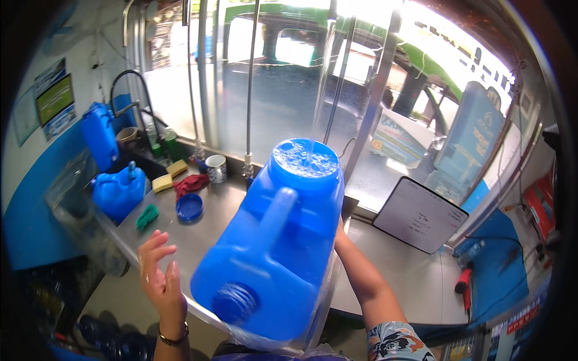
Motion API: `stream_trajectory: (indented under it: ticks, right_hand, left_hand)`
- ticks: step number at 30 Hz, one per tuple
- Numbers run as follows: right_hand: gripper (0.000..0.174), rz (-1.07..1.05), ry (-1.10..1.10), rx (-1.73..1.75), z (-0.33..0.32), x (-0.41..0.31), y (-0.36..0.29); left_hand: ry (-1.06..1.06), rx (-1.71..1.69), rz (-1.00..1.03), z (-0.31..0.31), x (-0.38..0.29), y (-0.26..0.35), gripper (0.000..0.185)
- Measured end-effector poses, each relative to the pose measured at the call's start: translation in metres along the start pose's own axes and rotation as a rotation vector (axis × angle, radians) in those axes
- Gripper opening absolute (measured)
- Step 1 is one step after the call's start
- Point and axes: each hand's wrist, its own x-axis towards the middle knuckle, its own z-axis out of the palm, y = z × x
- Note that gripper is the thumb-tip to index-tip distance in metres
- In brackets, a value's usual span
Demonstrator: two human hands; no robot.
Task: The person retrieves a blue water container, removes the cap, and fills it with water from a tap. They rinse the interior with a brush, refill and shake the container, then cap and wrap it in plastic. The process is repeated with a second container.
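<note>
A large blue plastic water jug (280,252) lies tilted before me, its wide round mouth facing up and away, its smaller threaded spout towards me. A stream of water (320,90) falls from above into the wide mouth, where bubbly water stands near the rim. My left hand (159,270), wet and with a bracelet at the wrist, is raised left of the jug, fingers apart, holding nothing. My right hand (338,230) is mostly hidden behind the jug's right side, so its grip cannot be seen. A blue round cap (189,208) lies on the steel counter (216,198).
On the left are a green scrubber (147,217), yellow sponges (162,183), a red cloth (191,185), a patterned mug (216,168), a blue container (119,192) and a curved faucet (135,74). A whiteboard (420,216) leans against the window at right.
</note>
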Motion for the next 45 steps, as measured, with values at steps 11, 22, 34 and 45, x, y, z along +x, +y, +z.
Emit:
stream_trajectory:
  ticks: [11, 22, 34, 45]
  right_hand:
    - [0.063, -0.281, -0.339, 0.653, -0.134, 0.097, -0.070]
    - [0.060, 0.528, -0.614, 2.021, -0.204, 0.009, -0.093]
    - [0.038, -0.189, -0.093, 1.366, -0.198, -0.092, -0.068]
    - [0.019, -0.243, -0.050, 0.271, -0.078, 0.067, 0.001]
  left_hand:
    - [-0.251, 0.691, 0.373, 0.094, -0.079, 0.187, 0.053]
    - [0.135, 1.115, 0.210, 0.083, -0.038, 0.119, 0.077]
    - [-0.189, 0.130, -0.238, -0.008, 0.076, -0.012, 0.107]
    - [-0.329, -0.122, -0.256, -0.030, 0.106, -0.056, 0.106]
